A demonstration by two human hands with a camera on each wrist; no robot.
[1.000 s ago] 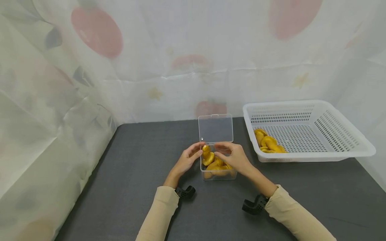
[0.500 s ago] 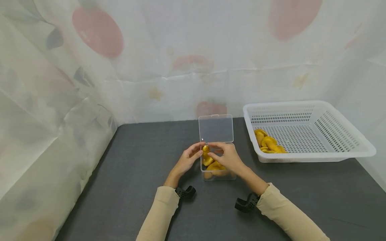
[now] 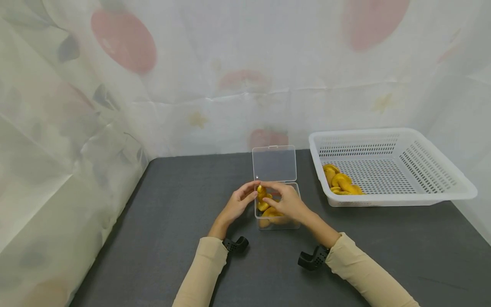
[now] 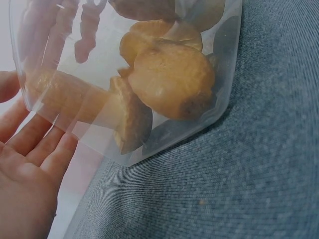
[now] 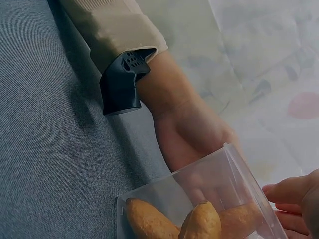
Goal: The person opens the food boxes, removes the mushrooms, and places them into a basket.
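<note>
Two hands at an open plastic box of yellow mushrooms.
On the dark table, the left hand lies fairly straight-fingered along the box's left side; the right hand reaches over it, thumb and fingers apart, contact unclear. A white basket sits to the right.

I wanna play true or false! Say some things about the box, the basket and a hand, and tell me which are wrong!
1. Yellow mushroom-shaped things lie in the clear box and the white basket. True.
2. The clear box is closed. False: its lid is open.
3. The left hand is at the clear box. True.
4. In the head view, the white basket is left of the clear box. False: it's on the right.
</note>
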